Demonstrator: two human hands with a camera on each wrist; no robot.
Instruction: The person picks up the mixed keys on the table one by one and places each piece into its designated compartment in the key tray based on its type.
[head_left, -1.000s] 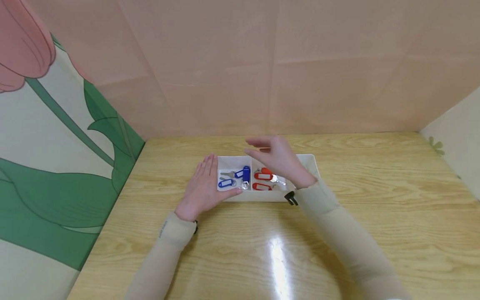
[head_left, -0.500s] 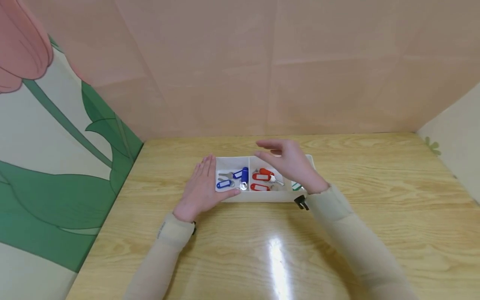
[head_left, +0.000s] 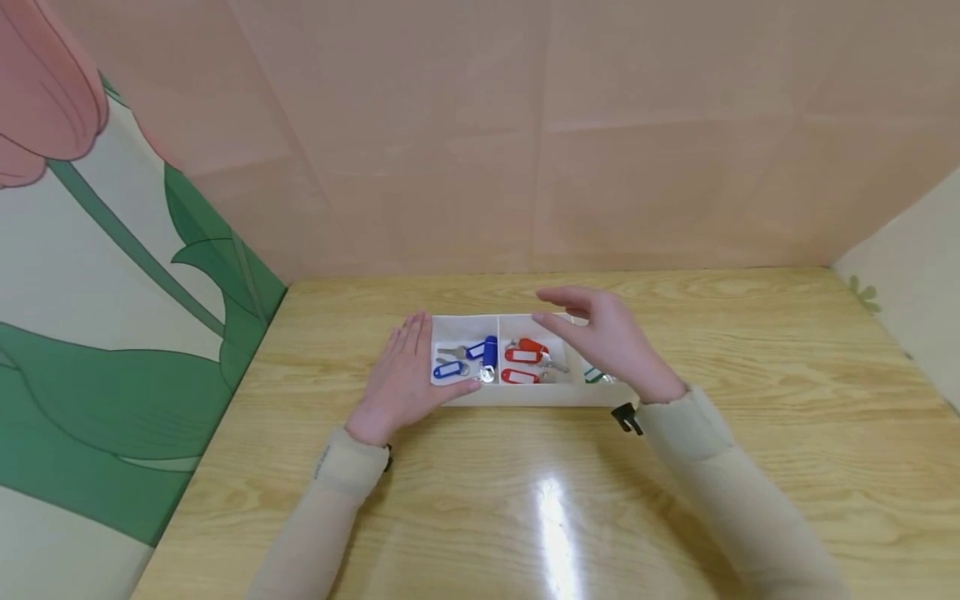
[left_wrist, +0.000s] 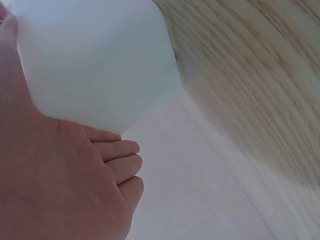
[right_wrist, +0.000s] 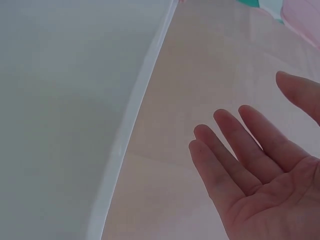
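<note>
A white divided tray (head_left: 532, 397) sits on the table in the head view. Keys with blue key tags (head_left: 448, 369) lie in its left compartment, and keys with red key tags (head_left: 522, 356) in the middle one. A green key tag (head_left: 593, 375) shows in the right compartment, partly hidden by my right hand (head_left: 611, 342). That hand hovers over the tray's right end, fingers apart from the thumb and holding nothing. My left hand (head_left: 397, 375) rests against the tray's left end, fingers straight, thumb along the front edge. In the left wrist view its palm lies by the tray wall (left_wrist: 100, 65).
The wooden table (head_left: 480, 517) extends around the tray, with a bright glare spot in front. A pinkish wall covering (head_left: 420, 150) rises behind. At the left stands a panel with a flower print (head_left: 112, 417).
My right hand has moved to the right over the tray, uncovering more of the red key tags and the green one. The left hand has stayed at the tray's left end.
</note>
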